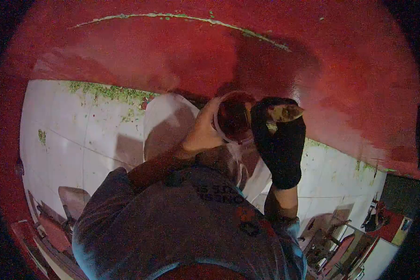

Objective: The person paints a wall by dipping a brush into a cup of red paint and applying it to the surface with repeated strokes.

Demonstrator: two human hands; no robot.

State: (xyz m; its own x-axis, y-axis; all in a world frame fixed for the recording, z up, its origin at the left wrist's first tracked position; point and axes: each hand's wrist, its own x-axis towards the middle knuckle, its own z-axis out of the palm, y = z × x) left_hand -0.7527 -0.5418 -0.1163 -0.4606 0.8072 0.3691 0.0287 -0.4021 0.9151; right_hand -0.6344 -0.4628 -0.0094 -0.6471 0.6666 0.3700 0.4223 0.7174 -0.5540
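- Left hand (204,128): bare, in front of the torso near the middle of the view, its fingers curled round the side of a round container.
- Container (238,142): clear-walled, its wide mouth turned toward the camera; dark red contents (232,116) show inside. It lies between the two hands.
- Right hand (282,149): in a black glove, just beside the container, its fingers closed round a small object. Whether the glove touches the rim cannot be told.
- Small object (286,113): mottled, pale brown, with a pointed end directed to the right; its identity is not clear at this resolution.
- Red area (126,53): broad, across the upper part of the view, with lighter and darker patches; a dark shadow (275,63) falls on it above the hands.
- Pale line (149,15): thin and curved, flecked with green, crossing the top of the red area.
- White tiles (51,116): below the red area, with green specks (109,91) scattered mainly along the border.
- Person's clothing: a grey shirt (172,224) with dark lettering on the chest; light-coloured cloth (168,116) over a leg beside the left hand.
- Margins: chairs at lower left (56,231) and lower right (343,247), well apart from the hands.
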